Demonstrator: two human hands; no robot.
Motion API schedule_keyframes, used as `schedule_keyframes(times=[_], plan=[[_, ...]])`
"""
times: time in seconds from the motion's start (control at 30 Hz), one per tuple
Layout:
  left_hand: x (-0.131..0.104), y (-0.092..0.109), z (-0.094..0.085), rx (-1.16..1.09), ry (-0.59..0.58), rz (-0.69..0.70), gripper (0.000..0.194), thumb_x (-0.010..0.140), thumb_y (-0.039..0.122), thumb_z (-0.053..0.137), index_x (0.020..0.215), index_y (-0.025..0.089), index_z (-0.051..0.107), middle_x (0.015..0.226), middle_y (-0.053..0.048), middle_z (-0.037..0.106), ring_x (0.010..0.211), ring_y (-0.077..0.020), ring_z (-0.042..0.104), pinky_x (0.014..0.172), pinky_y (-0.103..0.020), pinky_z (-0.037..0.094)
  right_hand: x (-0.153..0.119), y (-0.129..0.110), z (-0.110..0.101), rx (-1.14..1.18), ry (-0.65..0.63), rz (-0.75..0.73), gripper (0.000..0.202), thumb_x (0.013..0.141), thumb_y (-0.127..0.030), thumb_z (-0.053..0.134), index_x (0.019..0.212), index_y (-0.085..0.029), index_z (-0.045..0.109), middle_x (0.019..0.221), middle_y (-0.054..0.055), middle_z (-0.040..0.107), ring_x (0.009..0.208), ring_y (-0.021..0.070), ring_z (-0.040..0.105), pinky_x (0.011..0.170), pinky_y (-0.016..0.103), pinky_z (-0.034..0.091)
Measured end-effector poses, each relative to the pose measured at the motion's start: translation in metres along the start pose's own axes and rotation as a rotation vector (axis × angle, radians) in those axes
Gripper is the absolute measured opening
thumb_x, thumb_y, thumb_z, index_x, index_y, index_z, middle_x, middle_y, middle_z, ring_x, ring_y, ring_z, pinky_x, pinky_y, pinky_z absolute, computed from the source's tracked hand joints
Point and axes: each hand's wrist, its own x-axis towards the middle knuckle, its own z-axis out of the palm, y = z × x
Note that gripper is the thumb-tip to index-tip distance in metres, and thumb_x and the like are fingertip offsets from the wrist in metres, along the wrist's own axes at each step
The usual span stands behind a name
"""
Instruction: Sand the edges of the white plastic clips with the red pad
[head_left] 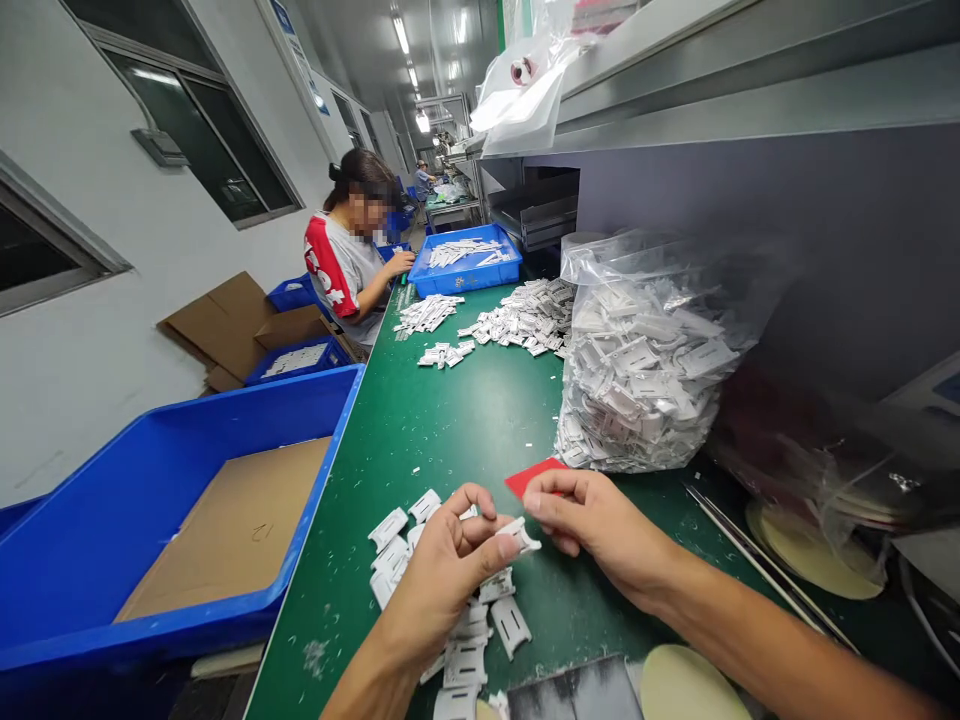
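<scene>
My left hand (450,555) pinches a small white plastic part (526,538) between thumb and fingers, above the green table. Just right of it is my right hand (589,512), its thumb and fingertips closed together; whether anything is between them is hidden. A red sheet (534,474) shows just behind the right fingers, and I cannot tell if they touch it. Beneath and around my left hand lie several similar white slotted parts (511,627), loosely piled. A clear plastic bag (637,370) full of white parts stands beyond my right hand.
A large blue bin (225,400) with cardboard inside borders the table's left edge. Farther along the green table (487,400) are heaps of white parts (532,315) and a blue tray (469,275). A co-worker (352,250) sits there. Thin rods (772,570) lie at right.
</scene>
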Motion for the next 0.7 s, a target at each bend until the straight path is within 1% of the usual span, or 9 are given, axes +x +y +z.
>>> schedule_keyframes(times=[0.07,0.13,0.2,0.27,0.3,0.4,0.5,0.6,0.7], plan=[[0.001,0.001,0.000,0.013,0.030,0.010,0.032,0.083,0.020,0.076,0.093,0.022,0.046,0.077,0.003,0.070,0.066,-0.0068,0.056,0.063,-0.019,0.036,0.002,-0.001,-0.002,-0.001,0.108,-0.040,0.029,0.079,-0.041,0.075,0.074,-0.015,0.065,0.060,-0.006,0.047,0.051,0.0062,0.033,0.048,0.023,0.019],[0.001,0.002,0.001,0.014,0.075,0.039,0.032,0.082,0.021,0.076,0.095,0.021,0.047,0.079,0.002,0.070,0.069,-0.0070,0.057,0.066,-0.019,0.038,0.001,-0.004,-0.004,0.024,0.129,-0.085,0.032,0.085,-0.047,0.067,0.082,-0.015,0.069,0.058,-0.006,0.047,0.050,0.0064,0.031,0.048,0.024,0.018],[0.002,0.002,0.002,-0.016,0.091,0.066,0.031,0.083,0.021,0.076,0.095,0.021,0.047,0.079,0.002,0.068,0.070,-0.0074,0.056,0.068,-0.020,0.039,-0.002,-0.007,-0.005,0.068,0.014,-0.099,0.040,0.091,-0.051,0.058,0.098,-0.015,0.073,0.053,-0.006,0.046,0.048,0.0069,0.029,0.049,0.025,0.017],[0.002,0.002,0.003,-0.075,0.043,0.071,0.032,0.082,0.022,0.076,0.092,0.021,0.046,0.075,0.003,0.065,0.067,-0.0076,0.054,0.067,-0.021,0.039,-0.003,-0.008,-0.006,0.045,-0.114,-0.100,0.042,0.090,-0.050,0.060,0.109,-0.016,0.074,0.053,-0.005,0.048,0.047,0.0073,0.031,0.049,0.025,0.019],[0.002,0.002,0.004,-0.105,0.014,0.068,0.034,0.081,0.022,0.077,0.090,0.021,0.045,0.073,0.003,0.064,0.065,-0.0073,0.053,0.065,-0.021,0.039,-0.003,-0.008,-0.007,0.011,-0.117,-0.113,0.041,0.088,-0.048,0.064,0.110,-0.016,0.074,0.057,-0.004,0.052,0.049,0.0075,0.034,0.050,0.025,0.021],[0.002,0.002,0.007,-0.139,-0.031,0.048,0.039,0.079,0.023,0.079,0.083,0.021,0.041,0.070,0.005,0.060,0.061,-0.0064,0.050,0.062,-0.020,0.036,0.001,-0.006,-0.008,-0.054,0.007,-0.152,0.036,0.083,-0.045,0.071,0.107,-0.019,0.076,0.069,-0.001,0.060,0.053,0.0075,0.039,0.051,0.024,0.027],[0.000,0.002,0.012,-0.124,-0.048,0.062,0.045,0.076,0.025,0.082,0.079,0.021,0.037,0.065,0.007,0.054,0.059,-0.0061,0.046,0.059,-0.019,0.033,0.004,-0.004,-0.010,-0.027,-0.136,-0.091,0.042,0.081,-0.049,0.071,0.109,-0.018,0.076,0.061,-0.002,0.058,0.048,0.0071,0.037,0.048,0.023,0.026],[-0.001,0.002,0.014,-0.086,-0.049,0.079,0.051,0.073,0.027,0.084,0.075,0.022,0.034,0.062,0.007,0.051,0.056,-0.0056,0.041,0.055,-0.018,0.028,0.005,-0.004,-0.011,-0.053,-0.077,-0.115,0.039,0.081,-0.049,0.071,0.105,-0.018,0.077,0.059,-0.003,0.055,0.048,0.0067,0.037,0.048,0.022,0.026],[0.000,-0.001,0.010,-0.042,0.009,0.106,0.052,0.073,0.028,0.084,0.073,0.021,0.033,0.064,0.007,0.049,0.058,-0.0060,0.041,0.057,-0.019,0.030,0.006,-0.003,-0.012,-0.078,-0.176,-0.092,0.043,0.080,-0.051,0.071,0.106,-0.018,0.077,0.064,-0.001,0.061,0.047,0.0072,0.040,0.048,0.023,0.029]])
